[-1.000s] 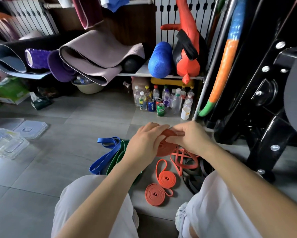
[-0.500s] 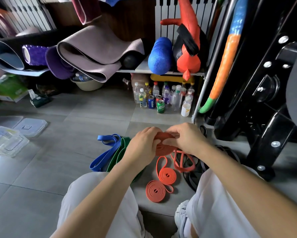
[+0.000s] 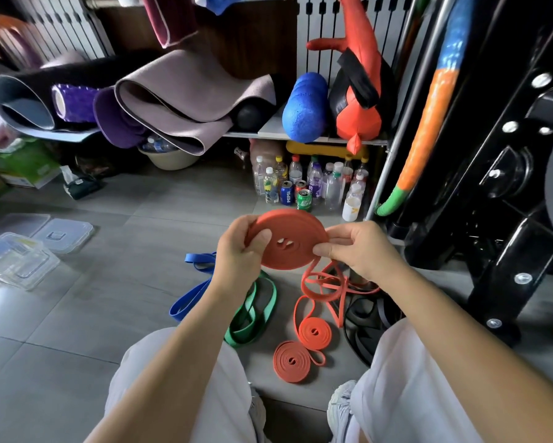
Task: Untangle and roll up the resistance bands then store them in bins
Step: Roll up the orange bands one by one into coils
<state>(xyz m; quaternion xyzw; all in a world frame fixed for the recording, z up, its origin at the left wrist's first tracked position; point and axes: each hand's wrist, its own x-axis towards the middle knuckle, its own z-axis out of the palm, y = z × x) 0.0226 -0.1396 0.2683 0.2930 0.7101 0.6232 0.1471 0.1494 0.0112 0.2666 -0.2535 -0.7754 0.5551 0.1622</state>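
From the head view, the left hand [image 3: 241, 251] clamps the big orange coil [image 3: 288, 243] by its rim, thumb pressed on its face, while the right hand [image 3: 358, 251] pinches the loose tail feeding into it. Below that coil, two small orange rolls [image 3: 304, 348] lie finished on the floor. Just left of them, the blue band [image 3: 190, 297] and green band [image 3: 252, 310] lie unrolled. The clear bins [image 3: 19, 260] sit well to the left, seemingly unfilled. I'd judge plenty remains.

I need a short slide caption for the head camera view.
Both hands, left hand and right hand, wind an orange band coil above two finished orange rolls.
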